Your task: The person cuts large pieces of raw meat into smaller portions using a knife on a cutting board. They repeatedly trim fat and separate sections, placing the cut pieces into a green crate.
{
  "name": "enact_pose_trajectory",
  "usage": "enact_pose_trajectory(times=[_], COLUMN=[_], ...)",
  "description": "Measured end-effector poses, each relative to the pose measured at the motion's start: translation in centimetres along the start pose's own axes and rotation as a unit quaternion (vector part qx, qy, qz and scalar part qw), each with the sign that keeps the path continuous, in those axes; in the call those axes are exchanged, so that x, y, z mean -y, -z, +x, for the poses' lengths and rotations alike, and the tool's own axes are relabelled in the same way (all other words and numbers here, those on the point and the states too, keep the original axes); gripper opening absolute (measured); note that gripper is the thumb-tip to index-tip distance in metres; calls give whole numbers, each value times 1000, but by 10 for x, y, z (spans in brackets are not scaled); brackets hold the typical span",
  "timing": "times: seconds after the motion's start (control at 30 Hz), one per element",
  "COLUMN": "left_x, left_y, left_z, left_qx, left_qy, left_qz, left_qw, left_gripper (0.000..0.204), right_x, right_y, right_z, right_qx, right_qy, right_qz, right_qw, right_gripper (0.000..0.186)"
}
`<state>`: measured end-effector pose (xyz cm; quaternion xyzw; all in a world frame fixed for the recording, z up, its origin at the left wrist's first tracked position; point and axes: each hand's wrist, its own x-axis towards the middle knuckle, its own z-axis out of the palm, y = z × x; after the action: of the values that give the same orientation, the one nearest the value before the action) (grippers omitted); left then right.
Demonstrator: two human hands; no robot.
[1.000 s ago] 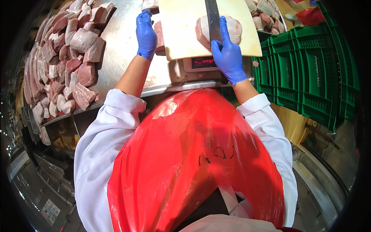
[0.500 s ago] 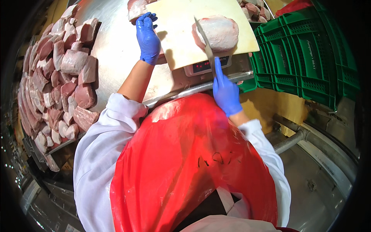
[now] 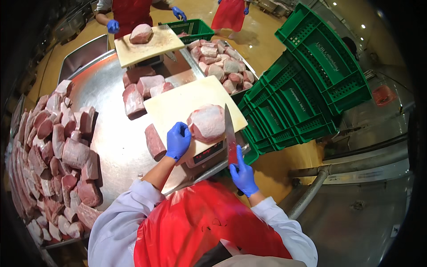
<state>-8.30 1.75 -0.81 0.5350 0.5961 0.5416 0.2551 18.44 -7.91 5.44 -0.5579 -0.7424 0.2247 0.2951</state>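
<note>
A pale, fat-covered piece of raw meat [image 3: 206,123] lies on a cream cutting board [image 3: 167,107]. At its left edge is my left hand [image 3: 179,140], in a blue glove, with its fingers curled in; whether they pinch anything is hidden. My right hand [image 3: 244,178], gloved too, grips a long knife [image 3: 231,135] by its handle, blade pointing away along the meat's right side. Beneath the board's near edge sits a scale [image 3: 208,153] with a dark display. A red slab of meat [image 3: 154,142] rests on the steel table just left of the board.
Many meat pieces [image 3: 75,153] are heaped along the left of the steel table [image 3: 118,155]. More cuts [image 3: 143,89] lie behind my board. Green crates [image 3: 291,104] stand at the right, by a full meat tray [image 3: 222,62]. A co-worker [image 3: 132,15] stands at another board [image 3: 153,44] opposite.
The view has swung up, showing the far table and co-workers. My left hand has come to the meat's left edge. The knife has moved from over the meat to its right side.
</note>
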Motion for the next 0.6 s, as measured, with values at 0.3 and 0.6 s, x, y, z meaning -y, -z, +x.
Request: enact_pose_trajectory(times=[0.3,0.6], left_x=[12,3], left_y=[6,24], left_z=[9,6], left_qx=[15,67], left_qy=[-71,-54], left_qz=[12,-34], left_qw=[997,996], left_gripper=[15,16], right_x=[35,74], right_y=[-45,-76], right_z=[64,113], right_qx=[-1,-62], right_qy=[21,43], right_qz=[49,-45], right_qw=[999,996], right_gripper=[76,75])
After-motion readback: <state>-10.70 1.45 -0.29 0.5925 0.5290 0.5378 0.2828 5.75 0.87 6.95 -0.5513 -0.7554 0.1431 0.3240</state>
